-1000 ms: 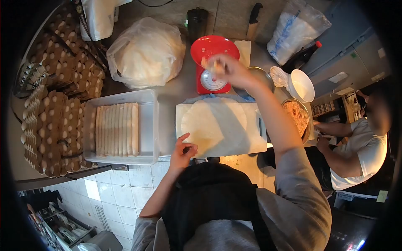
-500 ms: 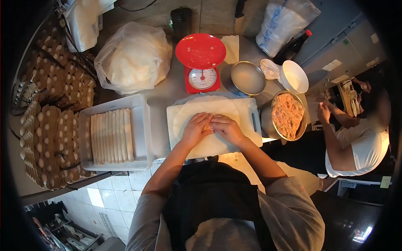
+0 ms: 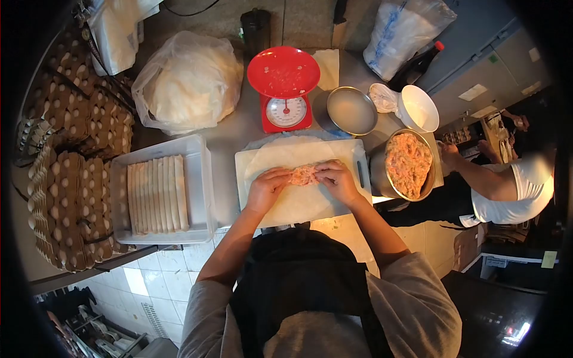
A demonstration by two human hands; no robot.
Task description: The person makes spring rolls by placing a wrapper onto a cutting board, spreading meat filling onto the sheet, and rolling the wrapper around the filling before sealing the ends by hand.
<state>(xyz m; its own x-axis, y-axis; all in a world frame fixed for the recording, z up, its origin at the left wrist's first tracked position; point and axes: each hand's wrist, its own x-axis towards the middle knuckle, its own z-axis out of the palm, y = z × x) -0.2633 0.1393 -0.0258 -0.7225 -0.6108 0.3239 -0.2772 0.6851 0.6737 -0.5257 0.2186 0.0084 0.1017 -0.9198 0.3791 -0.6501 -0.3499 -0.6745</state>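
A strip of orange-pink minced filling (image 3: 304, 175) lies across a thin round wrapper sheet (image 3: 298, 203) on the white cutting board (image 3: 354, 192). My left hand (image 3: 268, 186) has its fingers closed around the strip's left end. At the other end, the fingers of my right hand (image 3: 336, 179) pinch the filling. Right of the board stands a steel pot (image 3: 381, 176) heaped with the same minced mixture (image 3: 410, 162). On the left, a clear plastic container (image 3: 203, 179) holds a row of several long pale rolls (image 3: 156, 194).
Behind the board are a red kitchen scale (image 3: 286, 113), a round metal bowl (image 3: 352, 111), a white bowl (image 3: 419, 107) and a plastic bag of pale wrappers (image 3: 188, 83). Stacked egg trays (image 3: 77, 203) fill the far left. A co-worker (image 3: 501, 191) stands at right.
My hands have moved apart along the filling, which now shows between them as a longer strip. The co-worker at right has shifted position, with the arms lower and farther back.
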